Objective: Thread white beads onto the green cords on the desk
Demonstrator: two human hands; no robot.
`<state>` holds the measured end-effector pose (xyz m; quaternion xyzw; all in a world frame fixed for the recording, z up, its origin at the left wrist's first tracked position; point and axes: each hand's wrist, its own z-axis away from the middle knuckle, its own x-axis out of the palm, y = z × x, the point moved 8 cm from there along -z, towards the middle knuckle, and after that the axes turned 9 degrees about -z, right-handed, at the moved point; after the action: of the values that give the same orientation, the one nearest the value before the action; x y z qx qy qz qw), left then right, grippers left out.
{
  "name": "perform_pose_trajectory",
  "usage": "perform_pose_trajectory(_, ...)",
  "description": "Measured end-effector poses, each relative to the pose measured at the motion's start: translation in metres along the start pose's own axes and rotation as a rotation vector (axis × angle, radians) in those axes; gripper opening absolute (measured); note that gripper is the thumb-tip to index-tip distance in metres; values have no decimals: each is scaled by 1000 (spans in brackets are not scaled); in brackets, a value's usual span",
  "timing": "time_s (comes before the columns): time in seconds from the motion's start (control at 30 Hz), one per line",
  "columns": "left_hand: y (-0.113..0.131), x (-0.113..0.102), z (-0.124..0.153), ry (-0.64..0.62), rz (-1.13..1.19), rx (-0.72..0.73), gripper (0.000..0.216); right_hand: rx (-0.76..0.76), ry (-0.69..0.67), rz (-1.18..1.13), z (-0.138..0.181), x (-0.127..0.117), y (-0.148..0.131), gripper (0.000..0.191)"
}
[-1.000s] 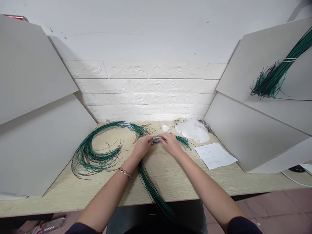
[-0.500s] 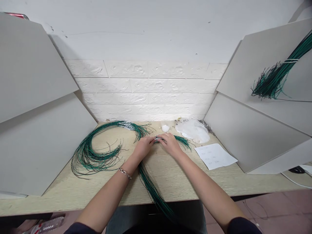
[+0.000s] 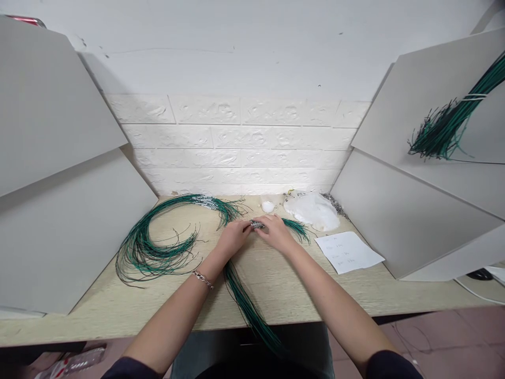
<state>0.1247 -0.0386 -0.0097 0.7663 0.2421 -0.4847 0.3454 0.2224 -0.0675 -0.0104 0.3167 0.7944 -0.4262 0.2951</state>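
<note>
My left hand and my right hand meet at the middle of the wooden table, fingers curled around a bundle of green cords strung with small pale beads. The bundle runs from under my left hand toward me and hangs over the front edge. Its frayed ends stick out to the right of my right hand. A bracelet sits on my left wrist.
A large loop of green cords with beads lies at the left. A white plastic bag, a small white dish and a paper note sit at the right. Grey boards stand on both sides; another cord bundle rests upper right.
My hands have drawn slightly closer together over the beaded part of the bundle, covering more of the beads. Nothing else has moved.
</note>
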Motion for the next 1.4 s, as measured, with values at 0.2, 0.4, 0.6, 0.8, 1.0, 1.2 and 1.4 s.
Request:
perform_pose_trajectory(0.2,-20,1,3,-52,-56,-205,23,186,-69,129,2,-2,35,18)
perform_pose_trajectory(0.4,-25,5,5,-144,-145,-229,18,183,-71,155,0,0,41,15)
perform_pose_trajectory(0.6,-22,5,5,-129,-193,-201,15,166,-77,109,-1,1,45,11)
perform_pose_trajectory(0.8,-21,1,3,-25,-86,-193,29,150,-56,68,0,-6,37,11)
perform_pose_trajectory(1.0,-4,-8,3,103,-62,-46,41,79,-41,74,-1,-7,15,12)
perform_pose_trajectory(1.2,16,-22,9,204,-260,108,35,-23,-62,218,-1,-5,1,15)
perform_pose_trajectory(1.4,28,-25,10,222,-372,189,36,-126,-39,339,0,-10,-16,21)
